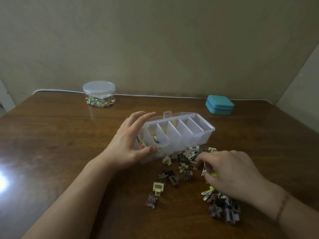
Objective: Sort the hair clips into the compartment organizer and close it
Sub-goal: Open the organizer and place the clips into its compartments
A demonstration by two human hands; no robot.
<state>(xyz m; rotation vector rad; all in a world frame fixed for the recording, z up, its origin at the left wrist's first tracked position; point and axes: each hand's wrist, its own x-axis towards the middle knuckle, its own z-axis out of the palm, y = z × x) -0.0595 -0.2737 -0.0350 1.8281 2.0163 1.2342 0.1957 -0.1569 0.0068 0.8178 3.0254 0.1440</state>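
Sorting step in hand, early stage by the look of it. Compartment organizer (179, 133) sat mid-bench, lid open, tilted with its far edge raised. Left hand (131, 144) spread around organizer's left end, fingers fairly straight over the far rim, thumb at the near wall — steadying it, grip relaxed rather than clamped. Leftmost compartment held a few small items; other compartments looked mostly empty, though clear plastic made that hard to confirm. Right hand (229, 173) reached into the hair clips (186, 168) just near-right of the organizer, fingertips curled and pinching one slim pale clip (204, 168); exact type too small to tell. Rest of the pile scattered on the bench (60, 144) near and right, including a square cream clip (158, 188) and a grey claw clip (151, 201) lying apart at the near-left edge of the pile. Far left: lidded clear jar (98, 94) with small trinkets. Far right: shut teal case (219, 104).

Next move, judged: lifting the pinched clip clear of its neighbours, carrying it left over the organizer wall, dropping into the matching compartment. Called for a clean single pick, since clips were tangled. Closing the lid a long way off.
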